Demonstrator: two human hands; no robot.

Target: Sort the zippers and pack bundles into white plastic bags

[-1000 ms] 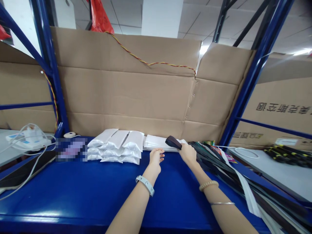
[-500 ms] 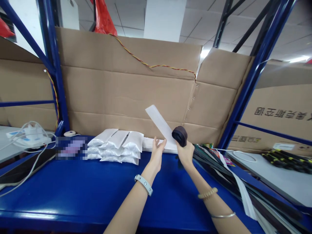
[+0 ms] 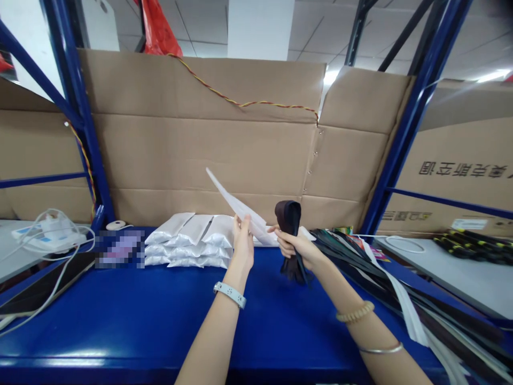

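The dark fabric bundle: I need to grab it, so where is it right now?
In the head view, the dark fabric bundle is gripped in the person's right hand, just right of the white strip in their left hand, above the blue bench.

White sleeve (image 3: 240,207), dark brown fabric (image 3: 288,220)

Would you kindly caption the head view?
Left hand holds a white strip, right hand a dark brown fabric bundle.

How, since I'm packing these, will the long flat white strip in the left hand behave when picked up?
The white strip is probably very light: it looks thin, and the left hand holds it up near one end. It seems fairly stiff, sticking out with only a slight curve instead of drooping. Its smooth-looking face may slip a little.
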